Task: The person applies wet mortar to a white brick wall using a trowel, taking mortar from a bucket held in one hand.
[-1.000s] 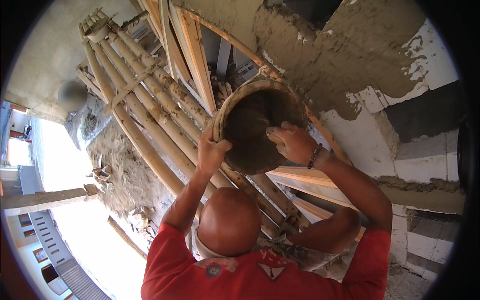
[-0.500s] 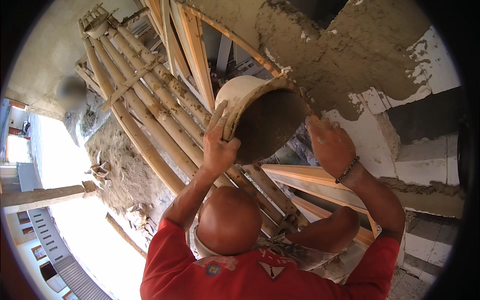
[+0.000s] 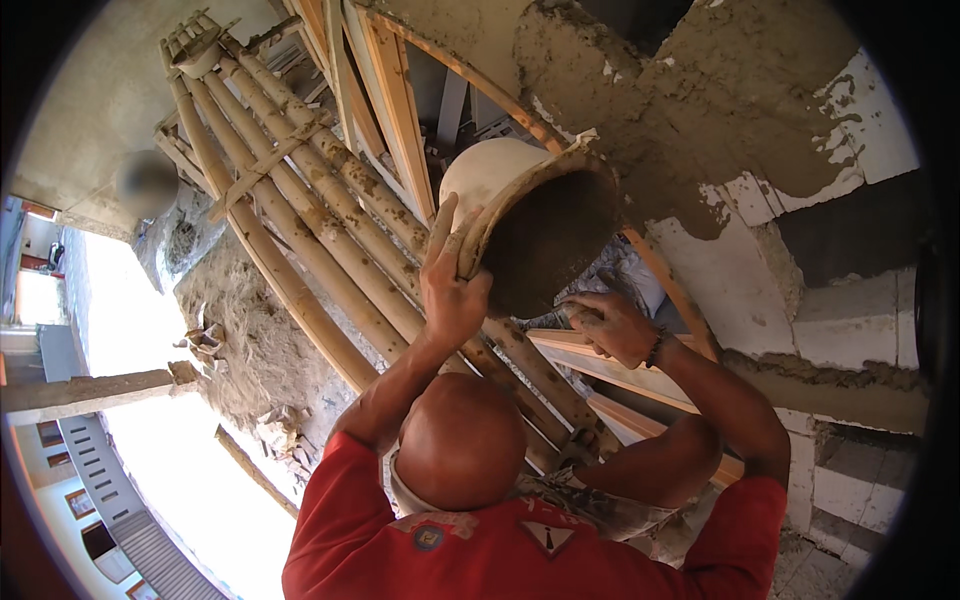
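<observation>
A pale, mortar-crusted bucket point(image 3: 490, 172) is tilted on its side in front of me, its mouth turned towards me and to the right. My left hand point(image 3: 455, 290) grips the bucket's rim at its lower left, with the fingers along the outer wall and the thumb at the lip. At the lower right of the mouth, my right hand point(image 3: 612, 328) is closed around what looks like a trowel. Only its thin shank shows by the rim; the blade is hidden. Dark grey residue coats the inside of the bucket.
Bamboo poles point(image 3: 290, 190) lashed into a platform run to the far left, with another bucket point(image 3: 197, 52) at their far end. Wooden frames point(image 3: 395, 110) lean beyond the bucket. To the right is a block wall point(image 3: 740, 280), partly covered with wet mortar. My bent knees are below.
My right hand has moved down and left from the bucket's right rim to its lower right edge. The bucket and my left hand have shifted slightly right.
</observation>
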Tool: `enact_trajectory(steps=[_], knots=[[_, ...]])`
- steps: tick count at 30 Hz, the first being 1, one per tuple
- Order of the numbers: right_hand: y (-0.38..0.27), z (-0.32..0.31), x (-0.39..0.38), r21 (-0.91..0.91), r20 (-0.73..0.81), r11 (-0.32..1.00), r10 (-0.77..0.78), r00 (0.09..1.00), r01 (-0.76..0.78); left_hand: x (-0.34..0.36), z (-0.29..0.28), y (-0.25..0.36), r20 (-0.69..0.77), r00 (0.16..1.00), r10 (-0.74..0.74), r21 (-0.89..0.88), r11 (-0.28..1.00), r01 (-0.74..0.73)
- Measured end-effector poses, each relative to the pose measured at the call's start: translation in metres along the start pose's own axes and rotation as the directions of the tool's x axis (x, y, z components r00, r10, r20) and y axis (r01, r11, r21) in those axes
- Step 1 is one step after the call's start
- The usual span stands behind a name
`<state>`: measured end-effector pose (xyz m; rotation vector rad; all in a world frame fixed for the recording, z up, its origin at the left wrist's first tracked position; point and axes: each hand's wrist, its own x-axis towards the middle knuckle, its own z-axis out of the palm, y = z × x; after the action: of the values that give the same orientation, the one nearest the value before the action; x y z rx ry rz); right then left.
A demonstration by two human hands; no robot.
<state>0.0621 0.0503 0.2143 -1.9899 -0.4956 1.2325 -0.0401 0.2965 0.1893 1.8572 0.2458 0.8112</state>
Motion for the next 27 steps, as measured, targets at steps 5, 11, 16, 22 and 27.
enact_trajectory(steps=[5,11,16,22,27], knots=[[0.012,0.002,-0.008,0.305,0.08,0.952,-0.031,0.996,0.005,0.005,0.015,-0.011,0.019,0.983,-0.184,-0.031,0.982,0.185],[-0.024,-0.033,-0.049,0.029,0.05,0.991,-0.131,0.99,0.129,0.006,-0.016,-0.019,-0.038,0.895,-0.444,-0.387,0.833,0.396],[-0.047,-0.082,-0.111,-0.572,-0.105,0.752,-0.465,0.879,0.329,0.004,-0.021,-0.017,-0.114,0.893,-0.436,-0.372,0.852,0.368],[-0.1,-0.093,-0.183,-0.549,-0.124,0.832,-0.171,0.977,0.076,-0.004,-0.024,-0.029,-0.068,0.867,-0.494,-0.384,0.815,0.434],[-0.127,-0.088,-0.22,-0.494,-0.018,0.813,-0.363,0.932,0.307,-0.016,-0.011,-0.048,-0.033,0.847,-0.53,-0.421,0.776,0.469]])
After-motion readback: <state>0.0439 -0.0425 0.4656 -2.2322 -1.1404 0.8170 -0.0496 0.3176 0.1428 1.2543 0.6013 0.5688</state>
